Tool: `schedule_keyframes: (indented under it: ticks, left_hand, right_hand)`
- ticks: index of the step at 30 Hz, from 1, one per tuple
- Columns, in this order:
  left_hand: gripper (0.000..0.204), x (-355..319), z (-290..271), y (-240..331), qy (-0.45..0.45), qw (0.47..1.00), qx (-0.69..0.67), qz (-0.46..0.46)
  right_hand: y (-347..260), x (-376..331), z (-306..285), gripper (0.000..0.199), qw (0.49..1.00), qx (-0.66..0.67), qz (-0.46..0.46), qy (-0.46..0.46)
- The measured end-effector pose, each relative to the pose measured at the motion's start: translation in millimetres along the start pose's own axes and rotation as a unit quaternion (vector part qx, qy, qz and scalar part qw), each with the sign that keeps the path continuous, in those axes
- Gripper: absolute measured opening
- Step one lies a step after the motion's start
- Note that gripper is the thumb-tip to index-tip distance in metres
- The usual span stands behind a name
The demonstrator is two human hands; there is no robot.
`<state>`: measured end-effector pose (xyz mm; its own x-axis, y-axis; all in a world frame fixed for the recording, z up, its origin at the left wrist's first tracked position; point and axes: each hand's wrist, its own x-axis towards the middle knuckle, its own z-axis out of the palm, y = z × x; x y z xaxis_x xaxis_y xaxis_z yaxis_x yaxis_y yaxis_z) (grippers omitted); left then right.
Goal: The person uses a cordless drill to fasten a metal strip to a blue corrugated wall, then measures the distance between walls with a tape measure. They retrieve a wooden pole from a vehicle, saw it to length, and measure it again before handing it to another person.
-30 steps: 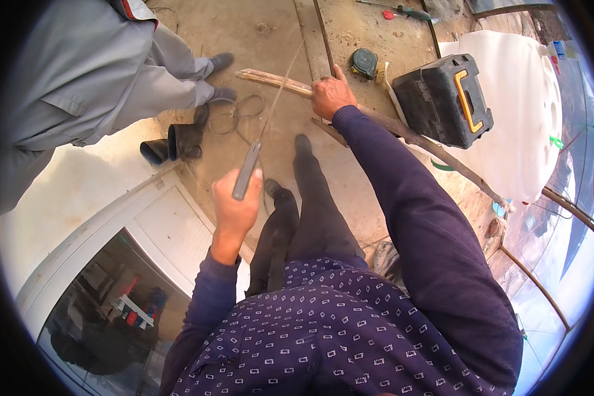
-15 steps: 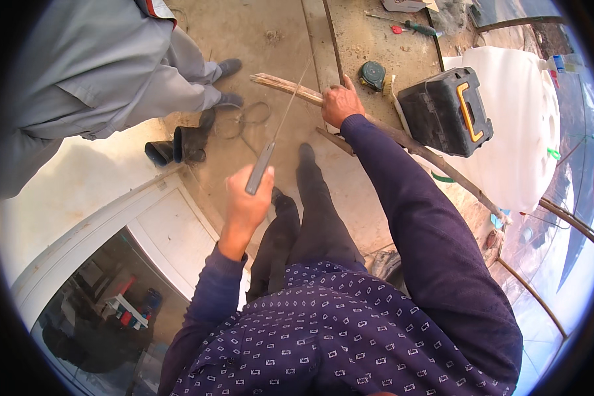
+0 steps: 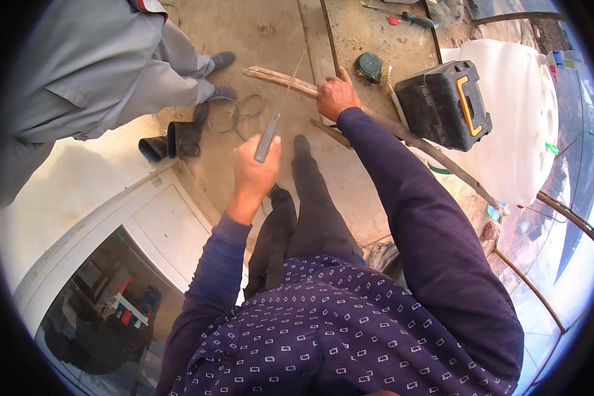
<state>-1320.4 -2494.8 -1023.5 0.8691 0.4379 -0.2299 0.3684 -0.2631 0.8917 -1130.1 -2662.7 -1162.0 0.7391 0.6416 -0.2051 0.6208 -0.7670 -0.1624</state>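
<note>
My left hand (image 3: pixel 255 173) is closed round the grey handle of a hand saw (image 3: pixel 268 137). Its thin blade, seen nearly edge-on, runs up and away across a wooden pole (image 3: pixel 278 78) close to the pole's split, pale end. Whether the teeth touch the wood I cannot tell. Gripping that pole at the table's edge is my right hand (image 3: pixel 338 96), fingers wrapped over it. From there the pole passes beneath my right forearm and on to the lower right. A shorter stick (image 3: pixel 330 132) pokes out below my right hand.
A worktop (image 3: pixel 350 39) carries a tape measure (image 3: pixel 369 66), a green-handled screwdriver (image 3: pixel 417 19) and a black toolbox (image 3: pixel 435 105) with a yellow handle. Behind is a white tank (image 3: pixel 515 112). A person in grey (image 3: pixel 105 72) stands at left by black boots (image 3: pixel 186 136); a cable (image 3: pixel 234 115) loops on the floor.
My left hand and the saw handle have moved up and slightly right, toward the pole. My right hand keeps its grip on the pole. The whole view has shifted a little.
</note>
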Motion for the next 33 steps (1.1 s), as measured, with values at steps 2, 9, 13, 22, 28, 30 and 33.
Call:
schedule_keyframes:
  ticks: [2,9,13,22,28,30,33]
  left_hand:
    - [0.035,52,40,-37,0.015,0.998,-0.013,0.057]
    - [0.026,-113,-73,-16,-0.013,0.998,0.043,-0.047]
    - [0.021,-81,-54,15,0.008,1.0,0.004,-0.006]
    - [0.033,-50,-35,-38,-0.004,0.999,0.026,0.022]
    - [0.024,-74,-62,18,0.0,0.999,0.008,-0.035]
    - [0.034,9,4,-15,-0.004,1.0,-0.03,0.006]
    - [0.036,50,40,-58,0.022,0.998,-0.028,0.046]
  right_hand:
    - [1,2,-3,0.021,1.0,-0.008,0.009,-0.017]
    - [1,5,-5,0.021,0.998,0.01,0.02,-0.061]
    - [2,1,0,0.021,1.0,0.022,0.005,0.004]
    - [-4,3,-4,0.023,0.999,-0.006,0.023,-0.036]
    - [1,3,-1,0.021,1.0,0.016,-0.001,-0.013]
    - [0,2,0,0.021,1.0,0.001,0.0,-0.014]
    - [-4,2,-1,0.022,1.0,-0.005,0.008,-0.025]
